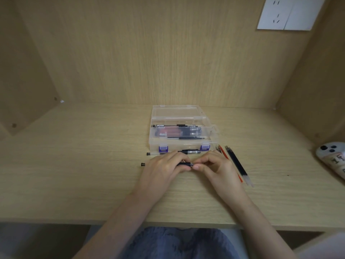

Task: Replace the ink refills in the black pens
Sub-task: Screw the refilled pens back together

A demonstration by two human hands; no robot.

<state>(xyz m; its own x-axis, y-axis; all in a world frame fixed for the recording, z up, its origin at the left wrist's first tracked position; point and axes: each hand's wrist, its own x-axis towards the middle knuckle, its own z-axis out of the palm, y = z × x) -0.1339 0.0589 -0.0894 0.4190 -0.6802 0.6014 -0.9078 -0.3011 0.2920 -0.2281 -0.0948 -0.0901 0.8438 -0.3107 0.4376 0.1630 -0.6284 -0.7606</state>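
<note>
My left hand (pixel 164 167) grips a black pen (pixel 183 164) that lies level over the desk, its black end cap (pixel 143 164) sticking out to the left. My right hand (pixel 214 169) pinches the pen's tip end with thumb and fingers. A second black pen (pixel 190 151) with a clear barrel lies just behind my hands, in front of the box. Loose refills (pixel 237 163), dark ones and a red one (pixel 224 154), lie to the right of my right hand.
An open clear plastic box (pixel 212 141) with purple latches holds more pens and refills behind my hands. A phone in a white case (pixel 331 156) lies at the desk's right edge. Wooden walls close in the back and sides.
</note>
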